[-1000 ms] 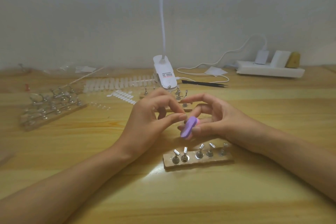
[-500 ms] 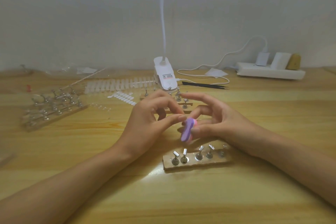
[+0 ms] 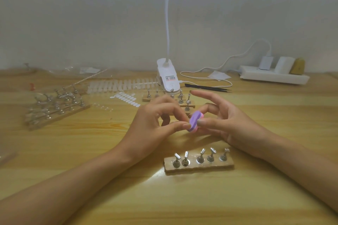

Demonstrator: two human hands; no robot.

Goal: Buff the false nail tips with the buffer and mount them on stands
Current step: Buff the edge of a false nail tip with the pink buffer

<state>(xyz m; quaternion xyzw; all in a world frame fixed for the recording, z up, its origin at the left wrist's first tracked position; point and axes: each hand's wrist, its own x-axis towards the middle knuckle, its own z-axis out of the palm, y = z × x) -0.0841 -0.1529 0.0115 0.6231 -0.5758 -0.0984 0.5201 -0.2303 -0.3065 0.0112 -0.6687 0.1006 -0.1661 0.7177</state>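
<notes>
– What is the right hand (image 3: pixel 230 124) doing?
– Thumb and fingers pinch the buffer (image 3: pixel 193 120), forefinger lifted clear. It looks light and foamy with gritty faces, so the narrow sides seem the place to grip it.
– And the left hand (image 3: pixel 153 124)?
– Its thumb and forefinger curl together against the buffer. I cannot tell whether a tip sits between them.
– Further out?
– The stand (image 3: pixel 215 167) is just in front on the table (image 3: pixel 91 151), and the spare nail tips (image 3: pixel 118 86) lie well behind.

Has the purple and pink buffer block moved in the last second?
Yes: the purple and pink buffer block sits slightly higher in frame, further above the near wooden strip of metal stands.
</notes>
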